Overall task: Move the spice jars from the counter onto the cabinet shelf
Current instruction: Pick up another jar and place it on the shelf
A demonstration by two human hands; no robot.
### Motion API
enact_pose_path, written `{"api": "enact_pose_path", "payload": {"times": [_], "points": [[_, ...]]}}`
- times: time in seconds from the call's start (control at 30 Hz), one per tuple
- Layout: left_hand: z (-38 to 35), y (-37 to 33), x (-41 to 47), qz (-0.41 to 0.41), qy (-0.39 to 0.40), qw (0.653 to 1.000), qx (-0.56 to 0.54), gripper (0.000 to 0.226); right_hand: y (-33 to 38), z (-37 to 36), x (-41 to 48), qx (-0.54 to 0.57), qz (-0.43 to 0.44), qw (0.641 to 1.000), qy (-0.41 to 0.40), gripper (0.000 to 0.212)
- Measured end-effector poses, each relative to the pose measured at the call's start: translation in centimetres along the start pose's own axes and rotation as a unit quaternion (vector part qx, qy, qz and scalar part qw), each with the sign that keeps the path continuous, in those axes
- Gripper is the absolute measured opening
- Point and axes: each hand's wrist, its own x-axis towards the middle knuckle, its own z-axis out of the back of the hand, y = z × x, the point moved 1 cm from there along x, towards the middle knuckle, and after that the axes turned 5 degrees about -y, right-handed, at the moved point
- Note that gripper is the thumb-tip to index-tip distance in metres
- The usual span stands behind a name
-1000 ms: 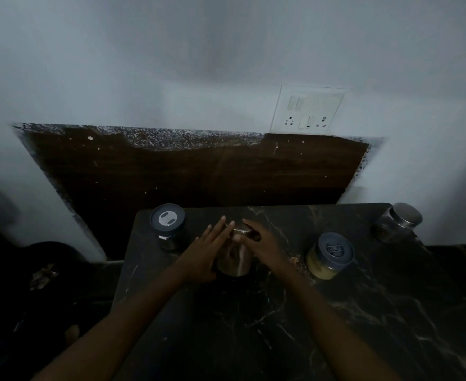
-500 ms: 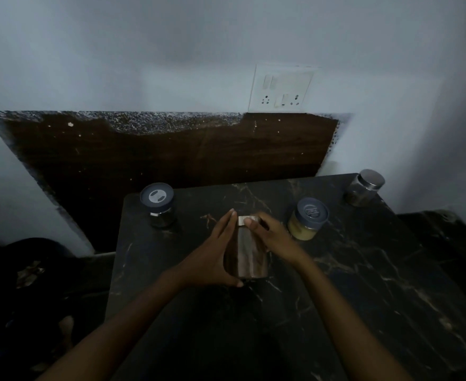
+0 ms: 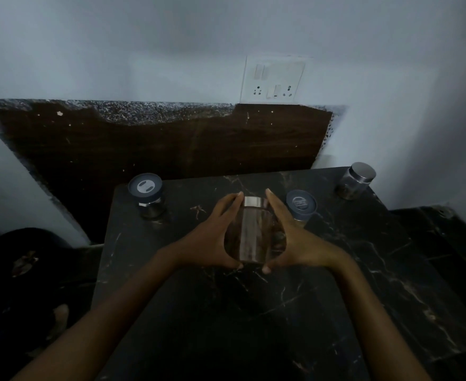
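Observation:
A glass spice jar (image 3: pixel 254 232) with a silver lid and dark contents is held above the black marble counter (image 3: pixel 226 312). My left hand (image 3: pixel 210 237) presses its left side and my right hand (image 3: pixel 295 237) its right side, thumbs under the base. A jar with a dark blue lid (image 3: pixel 146 195) stands at the counter's back left. Another blue-lidded jar (image 3: pixel 301 206) stands just behind my right hand, partly hidden. A silver-lidded jar (image 3: pixel 357 180) sits at the back right corner. No cabinet shelf is in view.
A dark wooden panel (image 3: pixel 171 149) runs along the wall behind the counter. A white switch and socket plate (image 3: pixel 274 79) is on the wall above it. Dark floor lies to the left, with a foot (image 3: pixel 58 316) showing.
The jar stood on the counter with my hands closing around it. It is now lifted off the surface and drawn toward me, gripped from both sides. The view has shifted.

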Motion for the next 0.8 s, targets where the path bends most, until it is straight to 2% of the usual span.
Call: {"api": "enact_pose_path", "payload": {"times": [0.2, 0.33, 0.4, 0.5, 0.63, 0.7, 0.8], "points": [[-0.4, -1.3, 0.8, -0.003, 0.007, 1.000, 0.014, 0.127, -0.4, 0.9, -0.5, -0.051, 0.025, 0.998, -0.041, 0.133], [-1.0, -2.3, 1.1, -0.017, 0.003, 0.998, 0.058, 0.131, -0.4, 1.2, -0.4, -0.068, 0.044, 0.996, -0.047, 0.127], [-1.4, -2.7, 1.4, -0.014, -0.001, 0.998, 0.061, 0.126, -0.2, 1.1, -0.2, -0.077, 0.051, 0.995, -0.043, 0.125], [-1.3, -2.7, 1.7, -0.010, -0.036, 0.999, 0.020, 0.117, -0.1, 1.6, 0.0, -0.050, 0.033, 0.997, -0.052, 0.130], [-0.7, -2.1, 1.7, 0.005, -0.057, 0.998, -0.032, 0.118, -0.4, 2.6, -0.3, 0.008, 0.006, 0.999, -0.036, 0.138], [-0.5, -2.1, 1.7, 0.010, -0.062, 0.997, -0.036, 0.120, -0.4, 2.6, -0.2, 0.025, 0.002, 0.999, -0.023, 0.136], [0.0, -2.3, 1.7, 0.014, -0.060, 0.997, -0.052, 0.122, 0.0, 2.6, 0.0, 0.010, 0.019, 0.998, -0.053, 0.131]]}}
